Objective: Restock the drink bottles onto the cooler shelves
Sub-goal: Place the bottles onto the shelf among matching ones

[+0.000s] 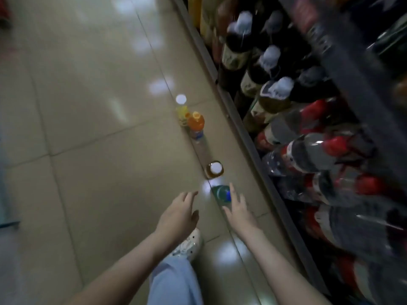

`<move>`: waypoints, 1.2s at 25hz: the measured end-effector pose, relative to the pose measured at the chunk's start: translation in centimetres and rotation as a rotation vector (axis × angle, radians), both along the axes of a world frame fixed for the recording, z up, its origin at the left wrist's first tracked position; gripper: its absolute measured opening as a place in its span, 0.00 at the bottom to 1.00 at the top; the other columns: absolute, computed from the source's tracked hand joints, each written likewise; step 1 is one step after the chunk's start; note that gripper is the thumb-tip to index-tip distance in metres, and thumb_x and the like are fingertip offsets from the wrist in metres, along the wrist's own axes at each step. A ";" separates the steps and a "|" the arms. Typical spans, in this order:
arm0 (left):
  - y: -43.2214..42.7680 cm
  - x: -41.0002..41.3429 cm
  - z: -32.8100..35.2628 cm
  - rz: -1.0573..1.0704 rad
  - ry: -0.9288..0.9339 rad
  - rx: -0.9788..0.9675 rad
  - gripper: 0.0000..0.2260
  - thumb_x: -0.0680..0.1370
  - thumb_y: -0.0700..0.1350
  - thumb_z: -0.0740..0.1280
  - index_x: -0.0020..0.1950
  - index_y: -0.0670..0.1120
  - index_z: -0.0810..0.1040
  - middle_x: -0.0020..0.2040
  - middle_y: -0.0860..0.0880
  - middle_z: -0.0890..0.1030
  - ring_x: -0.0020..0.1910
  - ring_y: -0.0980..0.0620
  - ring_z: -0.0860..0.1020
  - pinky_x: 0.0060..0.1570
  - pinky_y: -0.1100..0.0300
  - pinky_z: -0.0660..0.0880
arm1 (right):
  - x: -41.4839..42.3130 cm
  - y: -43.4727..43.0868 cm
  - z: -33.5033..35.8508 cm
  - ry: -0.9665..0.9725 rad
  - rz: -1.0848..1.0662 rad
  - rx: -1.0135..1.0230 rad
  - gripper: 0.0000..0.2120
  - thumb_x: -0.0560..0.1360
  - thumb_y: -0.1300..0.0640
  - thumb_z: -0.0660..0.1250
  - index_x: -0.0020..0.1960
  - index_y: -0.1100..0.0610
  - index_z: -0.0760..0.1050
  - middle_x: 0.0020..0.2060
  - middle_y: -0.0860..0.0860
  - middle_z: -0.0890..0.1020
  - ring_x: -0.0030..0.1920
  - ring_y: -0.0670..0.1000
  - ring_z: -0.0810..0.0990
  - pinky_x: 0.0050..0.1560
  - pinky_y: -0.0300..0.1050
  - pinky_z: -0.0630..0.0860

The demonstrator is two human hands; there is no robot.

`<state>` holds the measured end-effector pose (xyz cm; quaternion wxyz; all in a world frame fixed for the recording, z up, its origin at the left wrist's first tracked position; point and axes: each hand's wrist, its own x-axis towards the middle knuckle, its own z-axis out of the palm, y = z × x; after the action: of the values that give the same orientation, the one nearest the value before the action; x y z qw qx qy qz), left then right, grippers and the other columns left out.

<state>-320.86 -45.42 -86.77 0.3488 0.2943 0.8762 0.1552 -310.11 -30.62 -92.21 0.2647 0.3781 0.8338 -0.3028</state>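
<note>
Several drink bottles stand in a line on the tiled floor beside the cooler. Nearest me is a green bottle with a blue cap (221,194). Behind it stand an amber bottle with a white cap (215,169), an orange bottle (196,126) and a yellow bottle with a white cap (182,108). My right hand (239,208) reaches down with straight fingers, its fingertips beside the green bottle's cap. My left hand (179,213) hovers open just left of that bottle, holding nothing.
The cooler's bottom shelf (240,126) runs along the right, packed with dark bottles (237,49) and clear red-labelled bottles (312,150). A dark upper shelf (356,69) overhangs them. My white shoe (190,244) and light-blue trouser leg stand below my hands.
</note>
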 end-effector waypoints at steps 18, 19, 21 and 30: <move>6.8 6.2 23.4 -0.779 -0.271 0.112 0.27 0.70 0.51 0.71 0.66 0.47 0.66 0.58 0.47 0.77 0.54 0.46 0.78 0.50 0.55 0.74 | 13.1 -2.6 36.3 0.556 -0.872 -0.091 0.10 0.71 0.52 0.71 0.47 0.48 0.71 0.33 0.45 0.77 0.34 0.44 0.74 0.39 0.41 0.73; 7.2 8.5 26.9 -0.818 -0.248 0.108 0.27 0.69 0.53 0.72 0.63 0.48 0.66 0.55 0.48 0.78 0.51 0.46 0.79 0.48 0.54 0.75 | 15.8 -3.4 39.0 0.631 -0.974 -0.129 0.13 0.70 0.54 0.71 0.51 0.49 0.71 0.35 0.42 0.77 0.36 0.42 0.74 0.41 0.40 0.73; 7.7 14.3 33.7 -0.875 -0.223 0.141 0.25 0.67 0.56 0.73 0.57 0.50 0.67 0.49 0.50 0.80 0.48 0.47 0.79 0.45 0.55 0.75 | 22.1 -5.6 43.3 0.689 -1.051 -0.181 0.20 0.71 0.60 0.74 0.57 0.49 0.69 0.47 0.42 0.80 0.47 0.45 0.78 0.51 0.44 0.76; 2.5 54.2 57.6 -1.323 -0.341 0.440 0.29 0.66 0.57 0.75 0.64 0.54 0.68 0.57 0.53 0.80 0.56 0.52 0.77 0.52 0.61 0.73 | 57.9 -19.0 63.1 0.994 -1.399 0.243 0.20 0.68 0.60 0.77 0.54 0.47 0.72 0.50 0.42 0.82 0.49 0.37 0.81 0.53 0.36 0.76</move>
<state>-266.64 -42.93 -29.19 0.4343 0.7990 0.3958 0.1279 -252.25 -49.59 -29.15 -0.4199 0.6536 0.4552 -0.4350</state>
